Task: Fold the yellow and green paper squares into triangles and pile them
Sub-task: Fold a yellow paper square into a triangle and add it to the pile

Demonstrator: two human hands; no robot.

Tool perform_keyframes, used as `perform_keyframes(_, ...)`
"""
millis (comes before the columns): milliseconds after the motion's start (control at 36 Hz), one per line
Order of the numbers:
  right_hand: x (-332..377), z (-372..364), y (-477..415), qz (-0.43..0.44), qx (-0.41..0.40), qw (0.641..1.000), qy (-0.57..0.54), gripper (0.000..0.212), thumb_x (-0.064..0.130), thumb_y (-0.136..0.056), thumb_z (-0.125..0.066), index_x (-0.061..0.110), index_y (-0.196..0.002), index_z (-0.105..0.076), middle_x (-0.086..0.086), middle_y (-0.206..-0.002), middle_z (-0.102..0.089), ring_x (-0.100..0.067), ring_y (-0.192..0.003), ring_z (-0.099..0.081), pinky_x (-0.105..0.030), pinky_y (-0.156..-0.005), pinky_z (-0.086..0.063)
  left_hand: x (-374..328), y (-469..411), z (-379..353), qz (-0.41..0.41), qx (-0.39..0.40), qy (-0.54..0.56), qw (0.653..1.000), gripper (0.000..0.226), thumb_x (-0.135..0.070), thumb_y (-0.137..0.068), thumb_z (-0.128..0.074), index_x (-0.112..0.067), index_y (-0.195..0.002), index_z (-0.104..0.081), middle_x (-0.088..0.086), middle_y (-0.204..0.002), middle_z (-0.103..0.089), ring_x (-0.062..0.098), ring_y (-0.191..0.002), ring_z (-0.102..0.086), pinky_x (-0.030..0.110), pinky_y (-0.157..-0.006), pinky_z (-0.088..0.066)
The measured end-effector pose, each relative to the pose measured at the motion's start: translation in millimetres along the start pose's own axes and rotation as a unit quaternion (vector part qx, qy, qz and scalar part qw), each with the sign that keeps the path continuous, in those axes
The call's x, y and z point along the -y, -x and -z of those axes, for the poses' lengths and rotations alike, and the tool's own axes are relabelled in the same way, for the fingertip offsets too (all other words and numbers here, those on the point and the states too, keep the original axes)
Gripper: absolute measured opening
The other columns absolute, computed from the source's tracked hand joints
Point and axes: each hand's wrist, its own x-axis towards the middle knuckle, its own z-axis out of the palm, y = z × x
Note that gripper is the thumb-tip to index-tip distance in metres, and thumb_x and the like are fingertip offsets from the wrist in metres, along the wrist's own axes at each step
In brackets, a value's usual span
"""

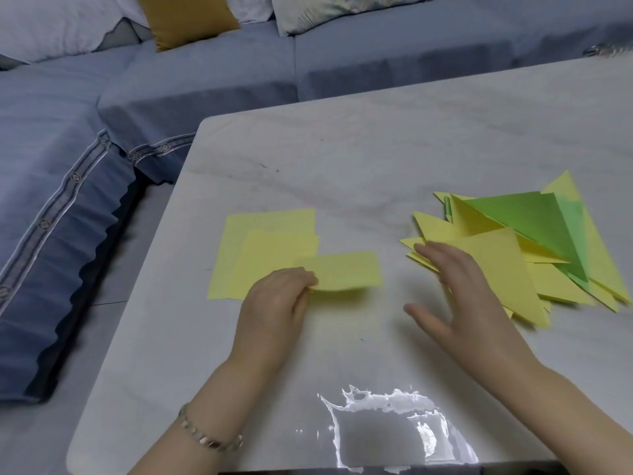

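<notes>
A pale grey, marble-patterned table (342,159) with rounded corners; on its left, a loose stack of flat yellow paper squares (270,234); well apart on its right, a spread heap of folded yellow and green paper triangles (496,255); a bright glare (387,430) near its front edge.

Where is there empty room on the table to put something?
Bare table: beyond the yellow squares and triangle pile, toward the sofa, and near the front edge. Crowded: the middle, where the left hand pinches a yellow sheet beside the right hand.

three yellow squares (270,224), one pile of folded triangles (496,255), two hands (274,303) (455,293)
</notes>
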Motion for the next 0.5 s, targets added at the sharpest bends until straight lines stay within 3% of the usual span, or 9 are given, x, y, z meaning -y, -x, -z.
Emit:
perform_keyframes(83, 5, 2, -3, 0.065, 0.010, 0.998, -0.010, 0.063, 0.034, -0.072, -0.061, 0.040, -0.130, -0.037, 0.008, -0.139, -0.030, 0.000, -0.129, -0.025, -0.005, -0.104, -0.015, -20, 3, 7, -0.002, 0.006, 0.143, 0.990, 0.021, -0.013, -0.082, -0.048, -0.027, -0.089, -0.063, -0.008, -0.112, -0.063, 0.004, -0.115, -0.050, 0.011, -0.094, -0.036)
perform_keyframes(167, 2, 3, -1, 0.160, 0.025, 0.987, -0.015, 0.040, 0.025, -0.073, -0.055, 0.038, -0.111, -0.055, 0.005, -0.135, -0.038, -0.006, -0.128, -0.032, -0.019, -0.105, -0.025, -40, 6, 12, 0.114, 0.032, 0.243, 0.963, 0.041, 0.001, -0.082, -0.060, -0.038, -0.073, -0.069, -0.022, -0.126, -0.050, -0.011, -0.118, -0.043, 0.001, -0.091, -0.031)
perform_keyframes(222, -3, 1, 3, 0.225, 0.011, 0.974, -0.009, 0.020, 0.023, -0.084, -0.055, 0.033, -0.100, -0.060, 0.003, -0.128, -0.047, -0.014, -0.124, -0.042, -0.029, -0.098, -0.035, -49, 3, 14, 0.207, 0.053, 0.300, 0.930, 0.052, 0.007, -0.082, -0.060, -0.042, -0.068, -0.070, -0.027, -0.124, -0.049, -0.011, -0.117, -0.047, 0.003, -0.090, -0.037)
perform_keyframes(278, -7, 0, 6, 0.255, 0.007, 0.967, -0.008, 0.014, 0.027, -0.093, -0.049, 0.030, -0.100, -0.061, 0.005, -0.121, -0.052, -0.016, -0.120, -0.046, -0.030, -0.093, -0.037, -51, -3, 15, 0.294, 0.058, 0.357, 0.885, 0.045, 0.007, -0.083, -0.057, -0.033, -0.069, -0.073, -0.023, -0.110, -0.060, -0.001, -0.112, -0.055, 0.011, -0.087, -0.047)
perform_keyframes(333, -10, 0, 8, 0.266, 0.014, 0.964, -0.007, 0.017, 0.029, -0.096, -0.044, 0.029, -0.100, -0.060, 0.007, -0.118, -0.054, -0.015, -0.118, -0.048, -0.030, -0.090, -0.038, -51, -11, 17, 0.390, 0.070, 0.439, 0.806, 0.029, 0.001, -0.088, -0.050, -0.018, -0.084, -0.072, -0.002, -0.104, -0.067, 0.016, -0.097, -0.066, 0.026, -0.082, -0.055)
perform_keyframes(389, -12, 0, 12, 0.276, 0.032, 0.960, 0.001, 0.019, 0.031, -0.098, -0.041, 0.029, -0.100, -0.060, 0.009, -0.116, -0.055, -0.015, -0.117, -0.050, -0.030, -0.089, -0.039, -49, -20, 20, 0.457, 0.105, 0.507, 0.723, 0.025, -0.008, -0.091, -0.042, -0.010, -0.101, -0.065, 0.014, -0.098, -0.066, 0.029, -0.083, -0.065, 0.034, -0.071, -0.056)
perform_keyframes(417, -13, -1, 14, 0.282, 0.044, 0.958, 0.006, 0.020, 0.031, -0.098, -0.040, 0.029, -0.100, -0.060, 0.009, -0.115, -0.056, -0.016, -0.116, -0.050, -0.030, -0.089, -0.039, -47, -23, 22, 0.478, 0.131, 0.512, 0.702, 0.025, -0.013, -0.092, -0.042, -0.011, -0.106, -0.062, 0.016, -0.095, -0.067, 0.029, -0.078, -0.063, 0.032, -0.065, -0.052)
perform_keyframes(444, -13, -1, 15, 0.287, 0.056, 0.956, 0.010, 0.021, 0.031, -0.099, -0.039, 0.029, -0.100, -0.060, 0.009, -0.114, -0.057, -0.016, -0.115, -0.051, -0.030, -0.089, -0.038, -45, -26, 21, 0.487, 0.158, 0.497, 0.700, 0.023, -0.018, -0.091, -0.045, -0.013, -0.108, -0.060, 0.014, -0.091, -0.068, 0.026, -0.072, -0.060, 0.028, -0.059, -0.047)
perform_keyframes(500, -13, -2, 19, 0.297, 0.076, 0.952, 0.015, 0.024, 0.029, -0.100, -0.037, 0.027, -0.100, -0.061, 0.006, -0.110, -0.063, -0.017, -0.113, -0.053, -0.031, -0.088, -0.039, -42, -29, 16, 0.465, 0.208, 0.432, 0.744, 0.020, -0.024, -0.089, -0.057, -0.020, -0.108, -0.058, 0.007, -0.088, -0.068, 0.020, -0.066, -0.056, 0.022, -0.051, -0.041)
